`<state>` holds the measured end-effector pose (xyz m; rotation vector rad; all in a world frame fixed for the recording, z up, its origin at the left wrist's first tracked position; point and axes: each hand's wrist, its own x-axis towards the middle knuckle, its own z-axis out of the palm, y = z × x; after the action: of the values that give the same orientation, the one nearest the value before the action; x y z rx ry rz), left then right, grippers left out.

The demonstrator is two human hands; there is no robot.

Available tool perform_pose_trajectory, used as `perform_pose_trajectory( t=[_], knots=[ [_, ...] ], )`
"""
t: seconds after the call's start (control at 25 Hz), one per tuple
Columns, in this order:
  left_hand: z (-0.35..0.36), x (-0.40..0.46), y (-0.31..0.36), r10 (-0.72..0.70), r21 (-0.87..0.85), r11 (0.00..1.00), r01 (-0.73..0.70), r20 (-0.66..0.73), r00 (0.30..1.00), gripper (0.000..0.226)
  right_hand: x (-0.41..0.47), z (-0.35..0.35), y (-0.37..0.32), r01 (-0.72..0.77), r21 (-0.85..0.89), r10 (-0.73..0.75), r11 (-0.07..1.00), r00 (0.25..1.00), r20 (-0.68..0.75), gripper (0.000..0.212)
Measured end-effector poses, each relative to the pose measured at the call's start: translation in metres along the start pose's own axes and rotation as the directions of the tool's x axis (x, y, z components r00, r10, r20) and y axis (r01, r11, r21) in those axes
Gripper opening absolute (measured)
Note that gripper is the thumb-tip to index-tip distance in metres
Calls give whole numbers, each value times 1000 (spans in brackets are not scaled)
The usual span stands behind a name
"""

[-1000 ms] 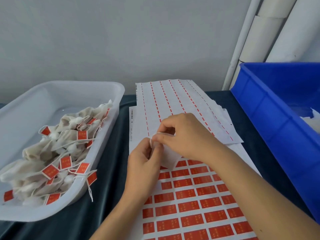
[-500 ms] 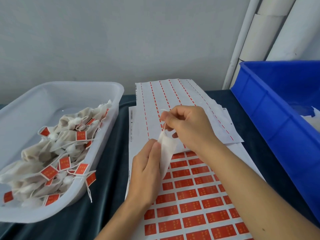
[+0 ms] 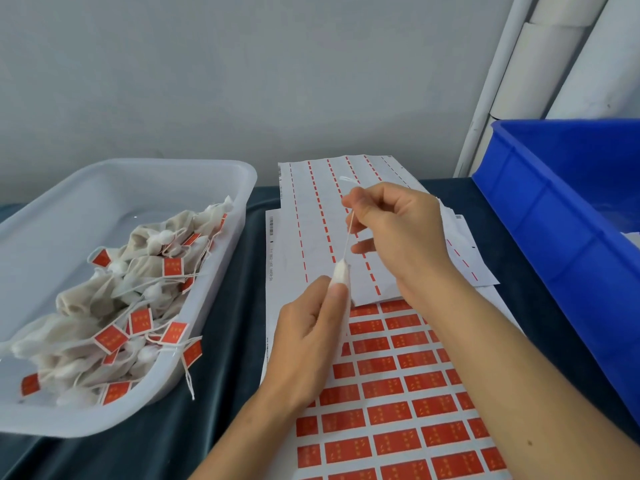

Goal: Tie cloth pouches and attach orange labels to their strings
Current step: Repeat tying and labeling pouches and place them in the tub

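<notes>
My left hand (image 3: 311, 334) pinches a small white cloth pouch (image 3: 341, 271) just below its gathered neck, holding it upright over the label sheets. A white string (image 3: 348, 233) runs taut from the pouch's top up to my right hand (image 3: 394, 237), which pinches it between thumb and forefinger; a short loop of string sticks out above those fingers. Under both hands lies a sheet of orange labels (image 3: 398, 410). Tied pouches with orange labels (image 3: 138, 299) fill the translucent white tray (image 3: 221, 258) on the left.
Used backing sheets with red dashed strips (image 3: 311, 209) lie behind the label sheet. A blue plastic bin (image 3: 554, 244) stands at the right on the dark cloth-covered table (image 3: 214, 393). White pipes or rolls (image 3: 554, 64) lean against the grey wall.
My right hand has pulled the string up and away from the pouch, drawing the pouch's mouth into a tight gathered neck. My left hand has kept its hold lower on the pouch.
</notes>
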<state>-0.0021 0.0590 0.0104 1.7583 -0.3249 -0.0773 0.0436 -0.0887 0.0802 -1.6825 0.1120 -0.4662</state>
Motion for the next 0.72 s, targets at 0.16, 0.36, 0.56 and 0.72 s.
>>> perform_pose_trajectory(
  t=[0.16,0.36,0.56,0.72],
  knots=[
    [2,-1,-1,11,25,1000,-13,82,997,36,-12,-5,10,-111,116,106,987,993,47,18],
    [-7,5,2,-2,-68,998,10,110,994,37,-44,-14,43,-276,209,286,938,958,-19,21],
    [-14,5,2,-84,-262,957,127,170,982,50,-66,-18,56,-100,-13,99,995,993,-68,25],
    [-13,9,3,-101,-422,897,133,97,990,47,-76,-10,55,181,-256,-180,950,983,27,22]
  ],
)
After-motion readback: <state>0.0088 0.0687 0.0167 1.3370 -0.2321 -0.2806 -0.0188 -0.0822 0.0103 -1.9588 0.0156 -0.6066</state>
